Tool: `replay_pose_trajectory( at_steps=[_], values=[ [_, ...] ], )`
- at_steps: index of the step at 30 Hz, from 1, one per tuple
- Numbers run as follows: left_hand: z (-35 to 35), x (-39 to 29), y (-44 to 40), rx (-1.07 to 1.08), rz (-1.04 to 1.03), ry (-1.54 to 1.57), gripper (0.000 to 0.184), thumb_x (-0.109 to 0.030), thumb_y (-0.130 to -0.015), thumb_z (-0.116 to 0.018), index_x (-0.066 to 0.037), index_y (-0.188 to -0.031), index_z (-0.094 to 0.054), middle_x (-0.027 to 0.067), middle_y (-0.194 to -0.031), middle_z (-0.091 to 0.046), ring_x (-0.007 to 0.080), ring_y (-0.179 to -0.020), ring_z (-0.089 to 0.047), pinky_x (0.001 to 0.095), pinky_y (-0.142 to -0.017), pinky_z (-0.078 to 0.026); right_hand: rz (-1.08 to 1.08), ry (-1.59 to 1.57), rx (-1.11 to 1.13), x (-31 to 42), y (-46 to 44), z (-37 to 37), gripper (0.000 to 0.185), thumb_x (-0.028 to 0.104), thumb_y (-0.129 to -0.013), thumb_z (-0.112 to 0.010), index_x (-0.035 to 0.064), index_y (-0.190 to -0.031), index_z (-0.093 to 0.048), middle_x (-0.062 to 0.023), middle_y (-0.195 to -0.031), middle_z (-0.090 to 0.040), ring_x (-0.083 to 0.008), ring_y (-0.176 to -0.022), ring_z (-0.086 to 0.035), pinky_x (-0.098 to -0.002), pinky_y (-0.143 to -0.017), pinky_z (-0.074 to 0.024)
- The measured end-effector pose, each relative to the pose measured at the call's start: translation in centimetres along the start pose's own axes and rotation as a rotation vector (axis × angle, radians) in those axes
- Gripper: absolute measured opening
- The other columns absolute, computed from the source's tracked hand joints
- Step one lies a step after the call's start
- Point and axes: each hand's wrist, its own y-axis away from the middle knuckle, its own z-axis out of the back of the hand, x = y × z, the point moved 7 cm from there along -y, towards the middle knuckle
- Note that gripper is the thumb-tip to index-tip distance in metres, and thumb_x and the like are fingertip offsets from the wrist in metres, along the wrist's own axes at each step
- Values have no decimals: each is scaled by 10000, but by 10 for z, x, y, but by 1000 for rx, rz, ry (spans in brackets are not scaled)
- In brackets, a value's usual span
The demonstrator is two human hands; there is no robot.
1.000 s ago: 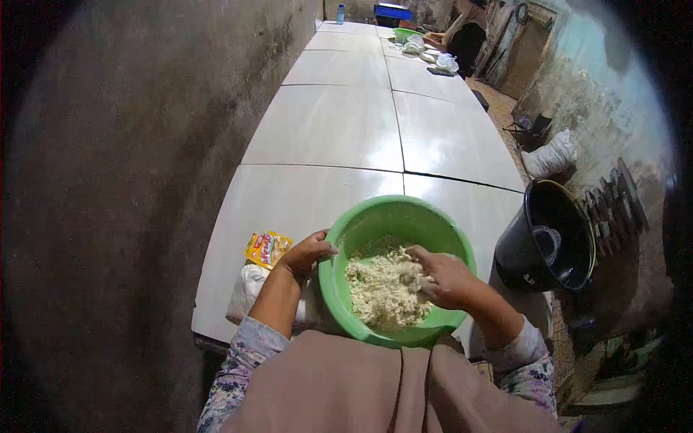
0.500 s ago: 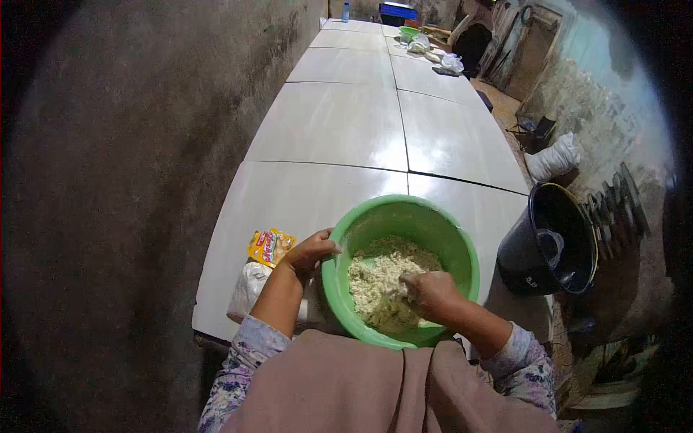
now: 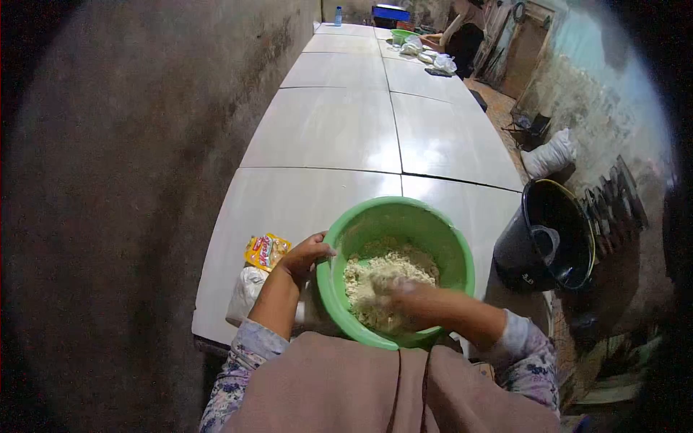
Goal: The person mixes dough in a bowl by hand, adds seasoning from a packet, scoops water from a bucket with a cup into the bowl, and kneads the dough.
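A green plastic basin (image 3: 468, 270) stands at the near end of the tiled table, holding a pale, crumbly flour mixture (image 3: 359, 285). My left hand (image 3: 309, 254) grips the basin's left rim, thumb on the inner side and fingers outside. Down in the basin, my right hand (image 3: 410, 299) is in the mixture; motion blurs its fingers, so their closure cannot be made out. Beside my left forearm lies a yellow packet with red lettering (image 3: 267, 250), and nearer me a white plastic bag (image 3: 247, 289).
To the right stands a black bucket (image 3: 516, 249). A wall (image 3: 159, 180) runs along the left side. At the table's far end are a green bowl (image 3: 404, 33), white bags (image 3: 444, 63), a blue-capped bottle (image 3: 338, 16) and another person (image 3: 465, 43). A white sack (image 3: 550, 154) sits beyond the bucket.
My right hand has moved left through the mixture and is now blurred. My left hand keeps its hold on the rim. The far person's arm now reaches toward the green bowl.
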Motion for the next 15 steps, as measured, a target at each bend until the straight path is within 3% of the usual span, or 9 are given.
replay_pose_trajectory(
  at_steps=[3,5,8,9,10,12,13,15],
  values=[
    [-3,0,-2,13,-27,45,576,-118,-716,-632,-39,-1270,-495,53,-944,-634,137,-737,-634,281,-659,-557,177,273,-115,28,-19,-6,634,238,-829,-633,91,-1401,-401,-240,-1282,-450,-416,-1158,-495,-454,-824,-534],
    [-2,1,1,-8,-23,18,591,-141,-706,-637,-45,-1275,-507,48,-952,-632,140,-733,-624,277,-652,-546,13,233,124,18,-27,-16,574,193,-823,-612,87,-1361,-440,-239,-1221,-481,-415,-1101,-520,-442,-749,-555],
    [-6,-6,8,-102,-17,-16,608,-148,-700,-645,-44,-1280,-495,53,-962,-626,138,-728,-619,268,-647,-549,-124,268,-10,-15,-31,-39,506,137,-810,-598,70,-1298,-478,-238,-1172,-494,-403,-1036,-545,-422,-708,-559],
    [-1,-3,4,-103,-19,-13,608,-148,-700,-645,-44,-1280,-495,53,-962,-626,138,-728,-619,268,-647,-549,-219,162,75,-13,-29,-13,390,94,-815,-572,47,-1199,-521,-232,-1130,-517,-386,-1002,-565,-429,-716,-557],
    [5,4,-3,-69,-22,-4,612,-150,-697,-651,-46,-1278,-491,54,-966,-624,138,-728,-617,266,-660,-550,-216,163,77,-16,-28,0,390,94,-815,-572,47,-1199,-521,-232,-1130,-517,-386,-1002,-565,-429,-716,-557],
    [10,9,-7,-36,-24,12,616,-152,-694,-657,-48,-1277,-486,56,-970,-621,139,-728,-615,263,-673,-551,-317,99,-78,-34,-19,26,251,65,-829,-554,37,-1078,-576,-233,-962,-603,-378,-939,-624,-447,-724,-550],
    [11,9,-8,-17,-12,10,611,-151,-692,-663,-44,-1267,-485,59,-968,-623,142,-741,-621,268,-687,-553,-315,99,-73,-41,-15,31,251,65,-829,-554,37,-1078,-576,-233,-962,-603,-378,-939,-624,-447,-724,-550],
    [6,8,-6,3,6,8,607,-149,-690,-669,-39,-1258,-484,62,-967,-625,146,-753,-626,273,-700,-555,-340,66,-267,-50,-6,52,226,79,-823,-577,61,-1048,-599,-186,-886,-647,-346,-855,-653,-463,-701,-535]
  ],
)
